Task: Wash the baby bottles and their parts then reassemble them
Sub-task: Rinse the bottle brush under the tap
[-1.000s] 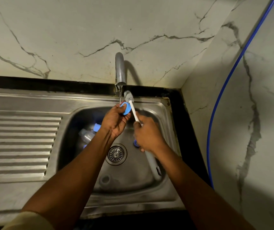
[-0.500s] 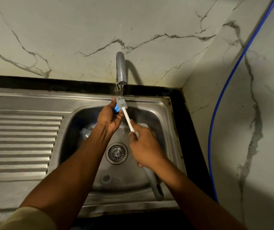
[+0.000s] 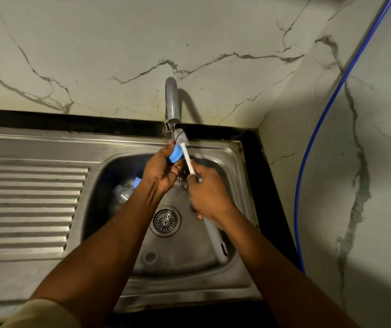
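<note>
My left hand (image 3: 160,171) grips a small blue bottle part (image 3: 175,154) just under the tap spout (image 3: 172,102). My right hand (image 3: 209,197) grips the white handle of a bottle brush (image 3: 188,159); its grey bristle head sits right at the spout, above the blue part. The brush handle's grey end (image 3: 217,242) sticks out below my right hand. A clear baby bottle with a blue collar (image 3: 125,190) lies in the sink basin (image 3: 166,259), left of my left wrist and partly hidden by it.
The steel sink has a ribbed drainboard (image 3: 28,204) on the left and a drain strainer (image 3: 165,221) in the middle of the basin. A marble wall stands behind and to the right. A blue hose (image 3: 312,166) runs down the right wall.
Both hands moved up and right toward the spout. The brush head rose from beside the blue part to just under the tap, and the blue part shows more between my fingers.
</note>
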The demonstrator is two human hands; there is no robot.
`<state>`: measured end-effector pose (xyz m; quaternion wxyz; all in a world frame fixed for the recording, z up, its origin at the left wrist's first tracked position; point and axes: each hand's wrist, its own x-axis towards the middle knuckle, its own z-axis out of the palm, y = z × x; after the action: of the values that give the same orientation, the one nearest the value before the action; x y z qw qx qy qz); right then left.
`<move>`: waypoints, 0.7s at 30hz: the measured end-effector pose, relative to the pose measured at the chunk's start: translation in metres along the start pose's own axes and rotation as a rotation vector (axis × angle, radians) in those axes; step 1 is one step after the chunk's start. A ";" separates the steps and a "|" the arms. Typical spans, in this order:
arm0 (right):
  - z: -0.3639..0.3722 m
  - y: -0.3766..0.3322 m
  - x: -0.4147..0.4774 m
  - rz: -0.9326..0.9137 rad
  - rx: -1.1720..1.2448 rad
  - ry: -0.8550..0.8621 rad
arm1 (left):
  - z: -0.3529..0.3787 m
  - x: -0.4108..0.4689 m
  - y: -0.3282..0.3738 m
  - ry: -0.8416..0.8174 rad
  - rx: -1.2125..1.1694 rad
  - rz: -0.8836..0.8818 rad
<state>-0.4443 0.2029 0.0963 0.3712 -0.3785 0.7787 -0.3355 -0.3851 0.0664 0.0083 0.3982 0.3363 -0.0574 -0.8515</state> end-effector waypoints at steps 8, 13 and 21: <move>0.004 0.002 -0.003 0.009 0.014 0.018 | 0.004 -0.002 -0.001 -0.025 0.055 0.003; 0.007 0.006 -0.028 -0.031 -0.114 -0.063 | -0.005 0.004 0.016 0.012 -0.036 0.052; 0.001 0.005 -0.012 -0.008 -0.038 -0.037 | 0.000 -0.002 0.011 -0.028 0.068 0.007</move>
<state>-0.4400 0.2151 0.0958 0.3771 -0.3946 0.7764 -0.3152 -0.3773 0.0600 0.0132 0.3888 0.3372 -0.0931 -0.8523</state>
